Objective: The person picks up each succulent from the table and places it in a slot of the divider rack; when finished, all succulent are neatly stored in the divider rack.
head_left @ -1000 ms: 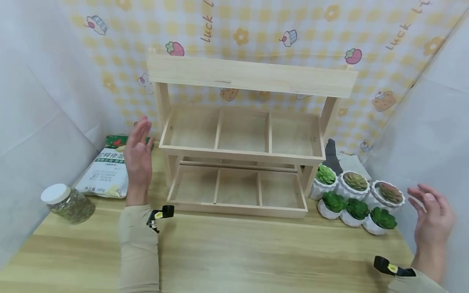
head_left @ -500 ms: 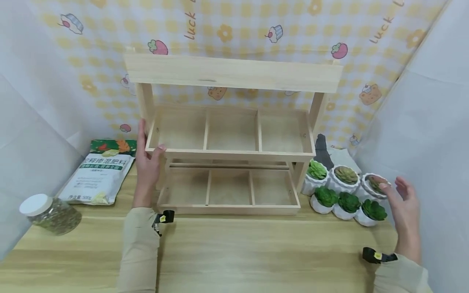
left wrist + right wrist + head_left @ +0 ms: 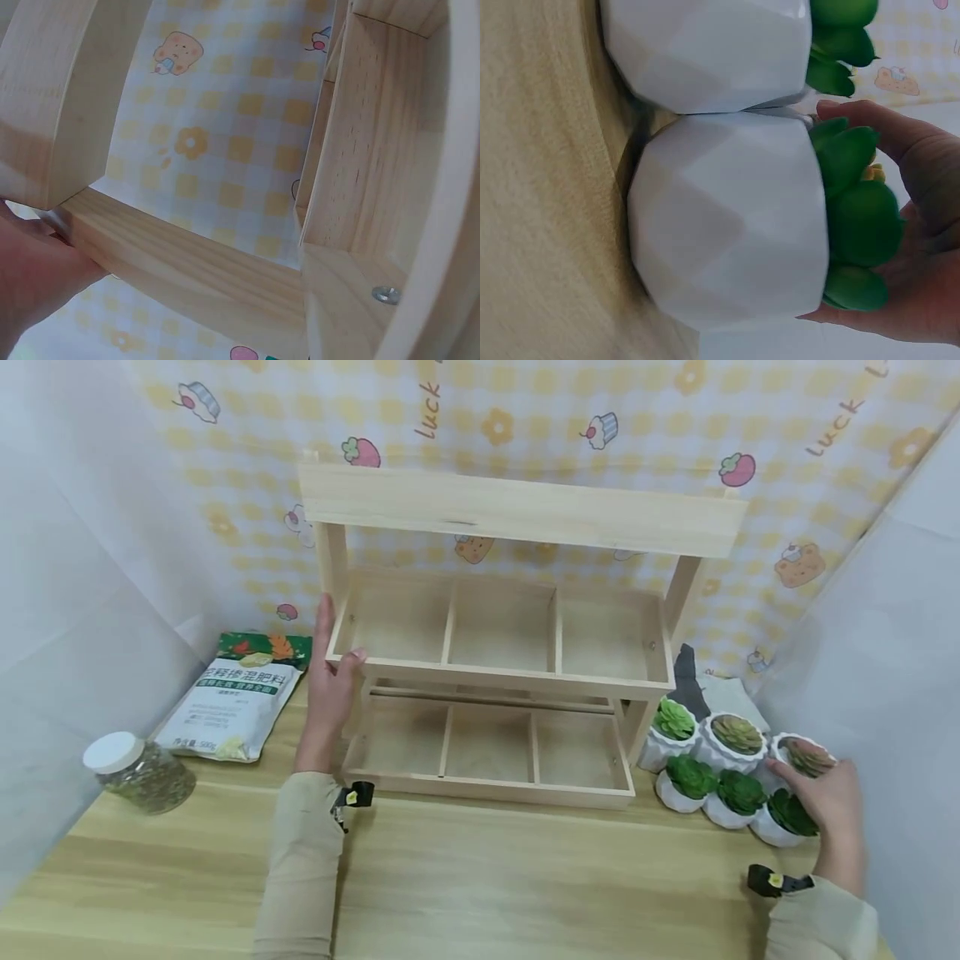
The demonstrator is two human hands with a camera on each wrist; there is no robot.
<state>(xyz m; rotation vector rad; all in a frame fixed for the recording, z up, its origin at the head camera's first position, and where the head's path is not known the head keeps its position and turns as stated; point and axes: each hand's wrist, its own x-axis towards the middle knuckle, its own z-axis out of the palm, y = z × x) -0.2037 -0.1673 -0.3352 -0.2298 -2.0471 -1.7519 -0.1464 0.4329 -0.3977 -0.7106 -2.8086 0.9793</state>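
A pale wooden shelf (image 3: pixel 517 516) with two tiers of three-part trays stands in the middle of the head view. My left hand (image 3: pixel 330 693) grips the left end of its upper tray, thumb over the front corner and fingers along the outer side. At the right, my right hand (image 3: pixel 834 797) is around the reddish potted succulent (image 3: pixel 808 754) in the back row, thumb at the left of its white pot; the other fingers are hidden. In the right wrist view, a front white pot (image 3: pixel 731 221) with a green succulent (image 3: pixel 862 229) stands before the hand.
Several other potted succulents (image 3: pixel 738 733) crowd together beside the shelf's right leg. Behind them lies a dark grey item (image 3: pixel 686 681). On the left are a fertilizer bag (image 3: pixel 232 706) and a white-lidded jar (image 3: pixel 142 774). A checked cloth (image 3: pixel 495 464) hangs behind.
My left hand has moved from beside the shelf onto the upper tray's left end. My right hand has come in leftward and down to the reddish succulent. The view has shifted slightly.
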